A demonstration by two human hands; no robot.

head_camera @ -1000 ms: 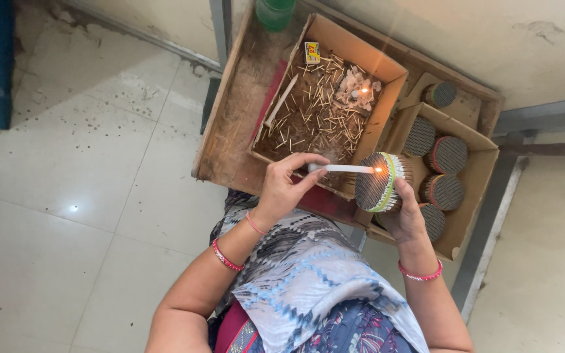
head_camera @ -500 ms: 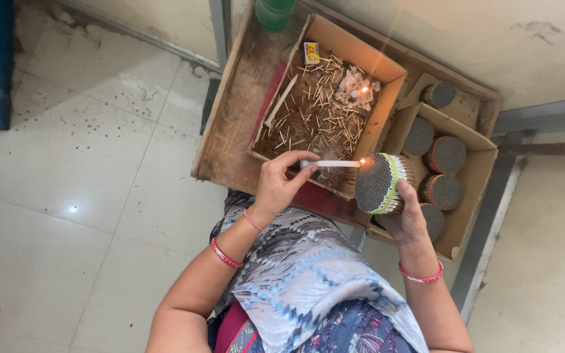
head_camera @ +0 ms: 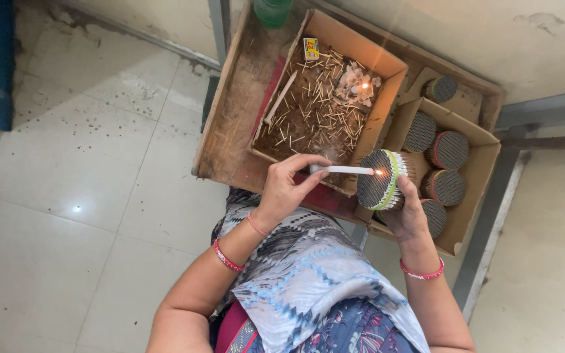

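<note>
Two hands busy: left hand point(head_camera: 289, 186) fingers pinch a lit white candle point(head_camera: 342, 170), long axis level, flame touching the stick bundle point(head_camera: 382, 180) gripped just to its right by right hand point(head_camera: 405, 219) over the tabletop point(head_camera: 230, 131).

A worn wooden tray point(head_camera: 230, 131) is seen resting above the tiled floor point(head_camera: 80, 163). On it, a cardboard box of sticks point(head_camera: 387, 72) sits; right of that box, a second cardboard box point(head_camera: 475, 196) of round bundles; behind it, a green bottle point(head_camera: 273, 10).

The floor tiles point(head_camera: 80, 163) look smooth and shiny. The boxes point(head_camera: 387, 72) are matt brown cardboard. The tray point(head_camera: 230, 131) is rough, worn wood. The candle point(head_camera: 341, 170) looks like smooth white wax.
</note>
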